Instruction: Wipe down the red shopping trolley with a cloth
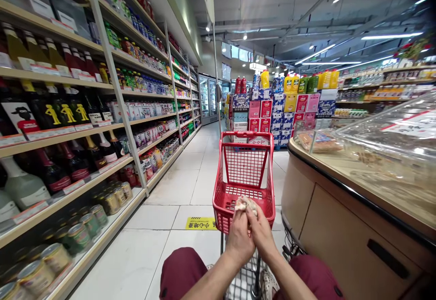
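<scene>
Both of my hands meet in front of me, just above the near end of a red shopping cart basket (222, 191). Bunched between them is a crumpled pale cloth (245, 203) with faint reddish marks. My left hand (238, 236) is closed round its lower left side. My right hand (260, 229) presses against it from the right, fingers bent and closed. The fingertips partly overlap, so the cloth's lower part is hidden. Inside the basket, the visible bottom is red plastic grid. Below my wrists, the cart's lower frame shows between my knees.
Shelves of bottles and cans (75, 150) line the left side. On the right stands a rounded display counter (316, 200) with clear covers. Stacked drink boxes (260, 113) rise ahead. A yellow floor sign (200, 223) is stuck on the white tiles (177, 186).
</scene>
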Tool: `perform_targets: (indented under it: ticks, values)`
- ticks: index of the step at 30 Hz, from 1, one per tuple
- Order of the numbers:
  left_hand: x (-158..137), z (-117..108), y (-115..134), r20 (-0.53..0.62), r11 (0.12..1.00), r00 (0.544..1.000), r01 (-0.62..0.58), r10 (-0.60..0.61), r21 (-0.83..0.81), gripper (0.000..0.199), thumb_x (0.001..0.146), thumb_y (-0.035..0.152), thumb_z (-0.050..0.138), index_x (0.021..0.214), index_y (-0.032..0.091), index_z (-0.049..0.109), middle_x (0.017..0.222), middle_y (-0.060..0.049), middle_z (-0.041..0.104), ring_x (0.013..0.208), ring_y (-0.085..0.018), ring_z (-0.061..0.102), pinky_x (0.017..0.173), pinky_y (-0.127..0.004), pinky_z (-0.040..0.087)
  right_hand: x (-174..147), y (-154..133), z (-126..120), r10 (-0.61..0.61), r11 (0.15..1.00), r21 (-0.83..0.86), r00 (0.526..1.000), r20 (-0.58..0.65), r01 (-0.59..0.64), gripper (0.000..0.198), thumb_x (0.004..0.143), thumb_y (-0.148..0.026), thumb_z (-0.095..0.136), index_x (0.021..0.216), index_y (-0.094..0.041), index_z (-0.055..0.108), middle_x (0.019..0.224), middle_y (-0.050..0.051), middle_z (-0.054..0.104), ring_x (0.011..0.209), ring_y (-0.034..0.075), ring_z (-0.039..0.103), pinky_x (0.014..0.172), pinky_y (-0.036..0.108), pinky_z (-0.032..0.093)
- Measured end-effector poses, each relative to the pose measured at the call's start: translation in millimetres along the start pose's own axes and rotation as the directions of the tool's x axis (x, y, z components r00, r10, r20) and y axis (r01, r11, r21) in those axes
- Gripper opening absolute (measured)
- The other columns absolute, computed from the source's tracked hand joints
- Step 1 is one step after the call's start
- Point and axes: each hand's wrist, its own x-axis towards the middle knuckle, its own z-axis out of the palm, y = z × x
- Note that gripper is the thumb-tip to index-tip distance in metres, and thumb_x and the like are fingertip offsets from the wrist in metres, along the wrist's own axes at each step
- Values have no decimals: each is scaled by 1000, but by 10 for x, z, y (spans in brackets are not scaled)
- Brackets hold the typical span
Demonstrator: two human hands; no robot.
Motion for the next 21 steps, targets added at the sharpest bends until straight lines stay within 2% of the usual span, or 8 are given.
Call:
perform_targets:
  ticks: [3,6,8,11,15,18,19,21]
  values:
    - [33,-99,-169,57,999,998,34,-33,-16,52,66,6,37,116,16,44,119,-7,52,113,-17,44,98,-32,36,116,-85,-250,-4,996,-91,997,-76,-3,43,72,-42,52,107,-17,55,89,7,67,81,22,62,69,34,50]
    - [123,-300,-463,25,974,987,152,-158,170,57,65,3,34,120,14,43,128,-8,47,123,-17,35,105,-38,26,188,-102,-561,-280,885,-425,946,-166,187,37,77,-35,46,110,-20,54,104,8,62,93,23,58,77,39,48]
    - [136,-377,-627,118,938,971,163,-208,307,60,63,4,37,123,10,42,134,-10,40,128,-21,26,107,-43,20,162,15,-590,-436,694,-642,900,-14,326,28,80,-28,43,103,-24,59,112,7,58,108,25,50,89,44,40]
    - [77,-374,-735,234,918,949,109,-210,381,62,62,5,39,124,8,41,136,-11,37,130,-20,21,107,-39,19,81,346,-261,-472,434,-770,846,249,469,27,81,-19,41,97,-25,61,115,9,57,116,27,43,95,52,31]
    - [-24,-372,-763,286,909,946,22,-154,415,66,64,4,36,129,12,35,139,-7,33,131,-17,19,107,-40,18,115,623,137,-464,232,-748,746,477,622,36,80,-12,43,112,-23,55,120,8,55,118,25,42,97,48,33]
    - [-65,-423,-802,256,871,956,0,-144,492,67,66,1,33,132,15,30,142,-7,27,131,-17,17,107,-48,12,167,612,-206,-474,94,-695,646,598,713,41,81,-10,41,117,-29,50,123,5,53,121,21,39,98,45,33]
    - [-74,-431,-810,243,862,959,6,-149,507,67,67,1,33,132,15,30,142,-7,26,132,-17,16,106,-50,11,168,599,-396,-497,52,-711,636,590,701,41,82,-10,40,117,-29,51,124,5,52,121,21,39,97,46,33]
    - [-83,-422,-805,239,862,958,17,-159,507,66,67,2,33,131,14,31,141,-7,27,131,-17,17,107,-49,11,152,595,-695,-545,20,-795,673,500,607,38,83,-10,38,114,-27,54,129,9,46,123,24,35,96,50,32]
